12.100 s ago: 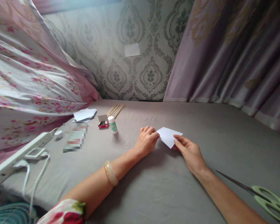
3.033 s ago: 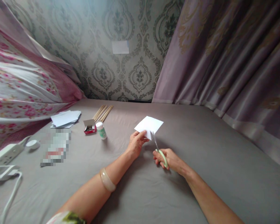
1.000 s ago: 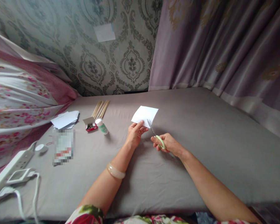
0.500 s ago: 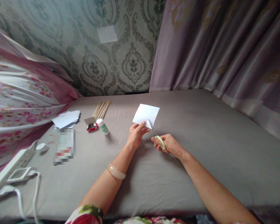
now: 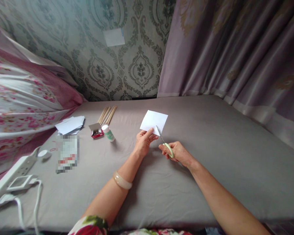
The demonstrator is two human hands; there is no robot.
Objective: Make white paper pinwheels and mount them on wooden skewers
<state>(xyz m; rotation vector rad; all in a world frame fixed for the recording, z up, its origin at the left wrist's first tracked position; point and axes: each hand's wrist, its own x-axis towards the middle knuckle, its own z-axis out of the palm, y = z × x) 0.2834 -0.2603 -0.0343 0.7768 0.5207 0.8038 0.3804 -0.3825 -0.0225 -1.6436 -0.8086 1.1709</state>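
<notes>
Left hand (image 5: 143, 143) pinching paper (image 5: 154, 119), right hand (image 5: 178, 152) gripping scissors (image 5: 170, 148) at its near edge; loose pinch could let paper buckle, skewing the cut.

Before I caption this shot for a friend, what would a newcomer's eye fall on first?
Probably the white sheet near the middle, held in the left hand, with green-handled scissors in the right hand at its near edge. Then the floral fabric at the left and the white rectangle on the patterned wall.
</notes>
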